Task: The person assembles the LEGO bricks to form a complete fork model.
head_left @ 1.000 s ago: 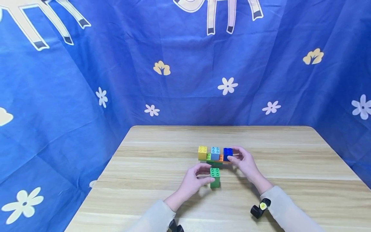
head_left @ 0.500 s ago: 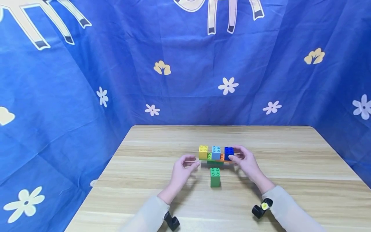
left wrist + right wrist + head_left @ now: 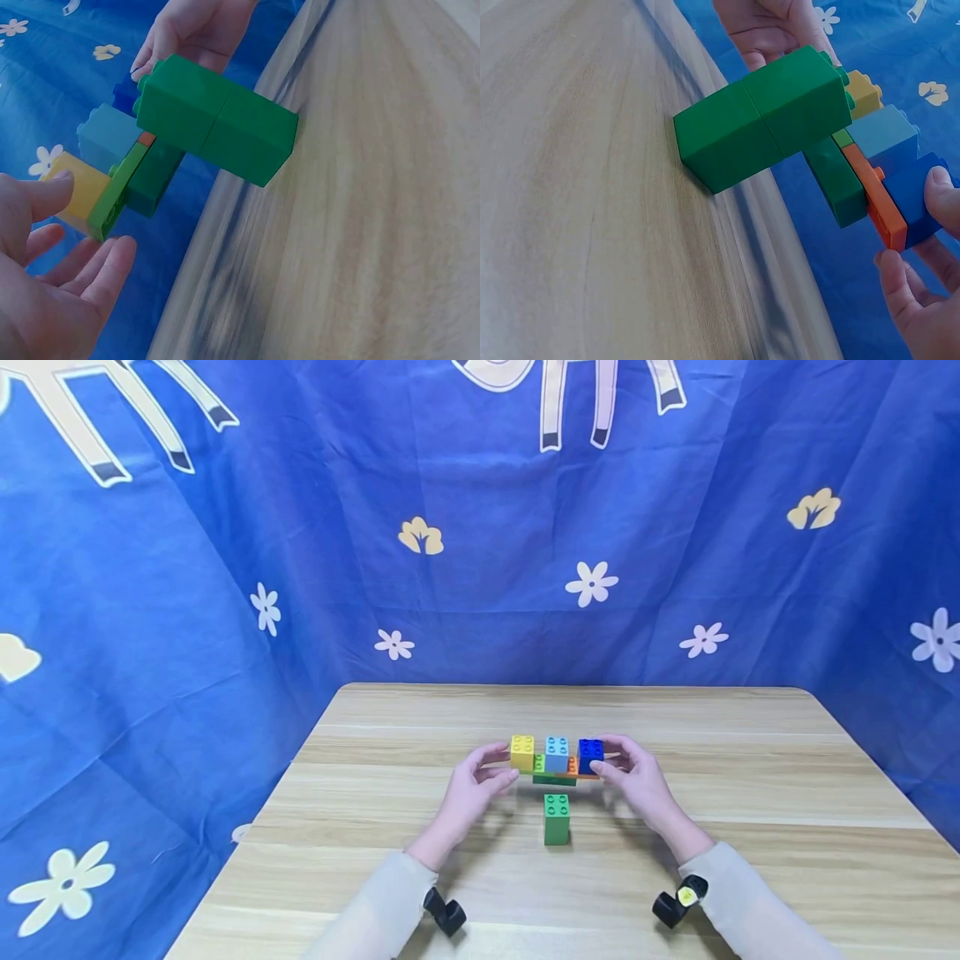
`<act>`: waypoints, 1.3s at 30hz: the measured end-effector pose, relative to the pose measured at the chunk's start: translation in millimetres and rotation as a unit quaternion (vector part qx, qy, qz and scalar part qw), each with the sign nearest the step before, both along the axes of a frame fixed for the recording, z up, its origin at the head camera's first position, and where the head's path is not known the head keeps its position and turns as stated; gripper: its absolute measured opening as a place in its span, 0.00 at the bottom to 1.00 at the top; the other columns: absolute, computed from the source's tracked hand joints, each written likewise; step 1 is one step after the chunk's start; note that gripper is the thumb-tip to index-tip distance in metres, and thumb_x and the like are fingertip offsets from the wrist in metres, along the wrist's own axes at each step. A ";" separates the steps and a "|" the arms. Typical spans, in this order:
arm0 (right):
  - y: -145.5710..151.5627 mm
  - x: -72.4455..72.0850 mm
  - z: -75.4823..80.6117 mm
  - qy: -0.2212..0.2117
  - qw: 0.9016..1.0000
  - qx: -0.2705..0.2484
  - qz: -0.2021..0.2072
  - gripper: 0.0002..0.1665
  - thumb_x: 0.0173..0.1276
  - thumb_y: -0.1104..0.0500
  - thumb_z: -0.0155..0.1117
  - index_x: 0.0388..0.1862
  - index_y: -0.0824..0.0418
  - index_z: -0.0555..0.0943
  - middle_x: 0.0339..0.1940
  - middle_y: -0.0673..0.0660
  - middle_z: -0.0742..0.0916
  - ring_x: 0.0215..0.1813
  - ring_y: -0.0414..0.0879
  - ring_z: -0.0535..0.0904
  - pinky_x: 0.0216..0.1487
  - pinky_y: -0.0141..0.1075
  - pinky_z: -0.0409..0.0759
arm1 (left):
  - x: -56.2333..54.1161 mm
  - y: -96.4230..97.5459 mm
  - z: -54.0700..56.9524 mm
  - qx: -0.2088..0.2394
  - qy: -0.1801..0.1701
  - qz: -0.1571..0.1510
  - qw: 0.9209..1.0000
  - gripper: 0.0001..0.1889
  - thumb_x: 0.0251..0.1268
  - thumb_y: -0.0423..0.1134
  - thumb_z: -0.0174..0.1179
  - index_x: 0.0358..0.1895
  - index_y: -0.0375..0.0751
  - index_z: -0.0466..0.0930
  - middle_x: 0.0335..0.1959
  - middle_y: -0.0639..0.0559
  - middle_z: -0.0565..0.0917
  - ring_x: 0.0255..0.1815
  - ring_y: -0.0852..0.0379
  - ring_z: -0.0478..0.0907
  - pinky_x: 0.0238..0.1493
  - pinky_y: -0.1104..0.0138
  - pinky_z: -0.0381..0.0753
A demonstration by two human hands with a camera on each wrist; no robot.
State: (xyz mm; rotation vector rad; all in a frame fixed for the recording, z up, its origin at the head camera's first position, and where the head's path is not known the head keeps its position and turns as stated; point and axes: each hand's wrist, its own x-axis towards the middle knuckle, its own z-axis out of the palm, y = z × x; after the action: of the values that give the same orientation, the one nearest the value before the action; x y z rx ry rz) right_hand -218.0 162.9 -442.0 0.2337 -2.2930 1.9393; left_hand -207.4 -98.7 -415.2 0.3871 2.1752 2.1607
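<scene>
Both hands hold a toy brick assembly by its ends. On top sit a yellow brick point(image 3: 522, 754), a light blue brick point(image 3: 557, 757) and a dark blue brick point(image 3: 590, 757). They stand on a lime plate point(image 3: 118, 193) and an orange plate point(image 3: 874, 196), with a green brick point(image 3: 553, 781) under the middle. My left hand point(image 3: 463, 791) has its thumb against the yellow brick and fingertips at the lime plate's end. My right hand point(image 3: 643, 787) pinches the dark blue end, thumb on that brick and a fingertip below the orange plate.
A tower of two stacked green bricks point(image 3: 557, 822) stands on the wooden table point(image 3: 750, 777), nearer to me than the assembly. Behind the table hangs a blue patterned cloth point(image 3: 480, 610). Black wrist cameras point(image 3: 445, 912) sit at the sleeves.
My left hand has left the green tower, moved left and away from me, and now holds the assembly's yellow end. My right hand keeps its grip at the dark blue end.
</scene>
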 end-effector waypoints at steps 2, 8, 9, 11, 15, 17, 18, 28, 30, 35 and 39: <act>-0.2 0.2 0.3 0.006 1.000 -0.005 0.003 0.25 0.60 0.62 0.66 0.57 0.65 0.73 0.48 0.66 0.79 0.40 0.45 0.79 0.38 0.36 0.82 | -0.4 0.5 0.9 0.005 0.001 -0.002 1.000 0.26 0.57 0.26 0.61 0.60 0.28 0.68 0.54 0.34 0.75 0.51 0.41 0.76 0.47 0.60 0.81; -0.3 0.6 -2.0 0.031 0.999 0.001 0.020 0.24 0.60 0.62 0.67 0.56 0.65 0.74 0.47 0.67 0.80 0.39 0.47 0.79 0.37 0.36 0.82 | -1.0 0.2 2.1 0.014 0.005 -0.003 1.000 0.24 0.57 0.26 0.61 0.59 0.28 0.68 0.54 0.34 0.74 0.50 0.41 0.76 0.48 0.54 0.80; -0.2 0.8 -2.0 0.033 0.999 0.003 0.021 0.25 0.60 0.62 0.67 0.56 0.65 0.74 0.46 0.66 0.80 0.39 0.47 0.79 0.37 0.36 0.83 | -1.2 -0.4 2.3 0.015 0.006 -0.003 1.000 0.25 0.57 0.26 0.61 0.59 0.28 0.69 0.54 0.34 0.75 0.49 0.43 0.77 0.48 0.52 0.79; 0.4 0.9 -1.3 0.038 0.999 0.006 0.022 0.25 0.60 0.60 0.67 0.56 0.64 0.74 0.46 0.66 0.81 0.39 0.47 0.80 0.36 0.37 0.83 | -2.0 -1.4 2.5 0.020 0.007 -0.004 1.000 0.25 0.57 0.26 0.61 0.59 0.30 0.69 0.54 0.35 0.75 0.47 0.45 0.78 0.47 0.50 0.79; 2.9 1.2 1.8 0.047 0.999 0.015 0.021 0.25 0.61 0.58 0.67 0.57 0.61 0.75 0.46 0.64 0.82 0.38 0.47 0.80 0.35 0.37 0.83 | -7.3 -3.7 -1.7 0.028 0.007 -0.012 1.000 0.26 0.57 0.26 0.62 0.60 0.32 0.69 0.53 0.35 0.75 0.45 0.47 0.80 0.44 0.53 0.81; 4.1 1.3 3.6 0.051 0.998 0.019 0.021 0.25 0.61 0.57 0.66 0.57 0.61 0.75 0.46 0.64 0.82 0.39 0.46 0.81 0.35 0.37 0.83 | -11.1 -4.6 -5.8 0.034 0.007 -0.016 0.999 0.26 0.57 0.27 0.62 0.61 0.33 0.69 0.53 0.36 0.75 0.44 0.47 0.80 0.43 0.55 0.82; 4.6 1.5 4.5 0.052 0.998 0.022 0.022 0.25 0.61 0.57 0.66 0.57 0.61 0.75 0.47 0.64 0.81 0.39 0.46 0.81 0.35 0.38 0.83 | -12.8 -5.0 -8.0 0.036 0.006 -0.017 0.999 0.26 0.57 0.27 0.62 0.61 0.34 0.69 0.53 0.36 0.75 0.44 0.47 0.80 0.43 0.55 0.82; 5.9 5.8 10.0 0.070 0.997 0.012 0.031 0.25 0.62 0.61 0.65 0.58 0.63 0.74 0.47 0.65 0.82 0.39 0.43 0.81 0.34 0.38 0.83 | -11.4 -9.0 -6.9 0.036 0.030 -0.022 0.999 0.25 0.57 0.34 0.64 0.60 0.38 0.72 0.51 0.37 0.77 0.44 0.47 0.81 0.41 0.57 0.83; 5.5 7.9 11.0 0.076 0.996 0.004 0.036 0.25 0.62 0.63 0.65 0.58 0.64 0.74 0.48 0.66 0.82 0.39 0.43 0.81 0.34 0.39 0.83 | -9.4 -10.0 -5.6 0.033 0.035 -0.023 0.999 0.25 0.57 0.34 0.64 0.59 0.37 0.72 0.50 0.38 0.77 0.44 0.47 0.81 0.41 0.57 0.83; 4.6 15.4 13.8 0.083 0.996 -0.011 0.037 0.24 0.62 0.63 0.65 0.58 0.65 0.74 0.48 0.65 0.82 0.41 0.42 0.81 0.34 0.37 0.83 | -2.1 -11.9 1.1 0.027 0.035 -0.025 0.999 0.23 0.58 0.34 0.64 0.58 0.37 0.73 0.49 0.40 0.78 0.43 0.47 0.81 0.41 0.57 0.83; 4.1 21.7 16.2 0.090 0.995 -0.019 0.038 0.24 0.62 0.63 0.64 0.57 0.67 0.74 0.47 0.64 0.83 0.41 0.42 0.81 0.35 0.35 0.83 | 10.8 -11.4 17.6 0.020 0.027 -0.029 0.999 0.21 0.59 0.31 0.62 0.57 0.33 0.73 0.49 0.38 0.78 0.43 0.45 0.80 0.42 0.56 0.83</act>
State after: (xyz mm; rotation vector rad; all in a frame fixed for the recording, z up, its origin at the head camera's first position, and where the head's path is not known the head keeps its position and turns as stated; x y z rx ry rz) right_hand -196.3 167.0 -425.8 0.4773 -2.1597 1.9088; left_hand -196.6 -110.1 -397.7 0.5099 2.1231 2.1910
